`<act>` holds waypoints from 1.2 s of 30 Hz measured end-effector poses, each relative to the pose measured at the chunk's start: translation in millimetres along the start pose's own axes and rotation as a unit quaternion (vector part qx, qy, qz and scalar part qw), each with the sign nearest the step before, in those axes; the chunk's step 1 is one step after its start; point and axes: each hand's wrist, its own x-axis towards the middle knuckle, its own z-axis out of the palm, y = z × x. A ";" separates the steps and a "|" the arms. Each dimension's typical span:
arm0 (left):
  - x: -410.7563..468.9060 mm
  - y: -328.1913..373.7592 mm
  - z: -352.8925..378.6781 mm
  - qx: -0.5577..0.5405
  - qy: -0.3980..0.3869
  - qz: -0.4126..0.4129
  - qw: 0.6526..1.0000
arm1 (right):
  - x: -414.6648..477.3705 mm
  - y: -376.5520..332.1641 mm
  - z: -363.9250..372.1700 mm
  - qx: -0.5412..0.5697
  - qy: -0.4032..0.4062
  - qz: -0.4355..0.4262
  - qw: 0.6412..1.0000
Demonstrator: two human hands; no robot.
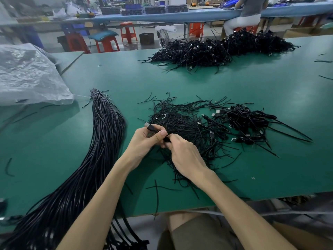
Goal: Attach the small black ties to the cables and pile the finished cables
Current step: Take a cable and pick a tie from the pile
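Green table (pixel 126 78), near centre: cable (pixel 150 126) is gripped in curled left hand (pixel 146 139), plug kept clear; tie (pixel 167 140) appears pinched against it by right hand (pixel 183 154), over loose ties (pixel 180 121) for easy reach. Finished cables (pixel 243 121) are piled right; bundle (pixel 100 141) is laid left.

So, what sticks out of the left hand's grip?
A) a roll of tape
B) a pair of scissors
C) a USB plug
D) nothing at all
C: a silver USB plug sticks out past the left hand, whose fingers curl round its black cable.
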 end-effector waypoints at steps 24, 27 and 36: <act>-0.3 1.7 0.1 0.054 0.042 0.016 0.998 | 0.5 1.8 5.6 -0.018 0.023 -0.011 1.000; -0.2 1.9 1.1 0.062 0.055 0.027 0.996 | 1.0 3.2 6.4 -0.015 0.031 -0.015 0.999; 2.2 2.3 -6.2 0.037 0.097 0.040 0.994 | 1.3 1.0 -1.6 0.100 0.061 -0.016 0.993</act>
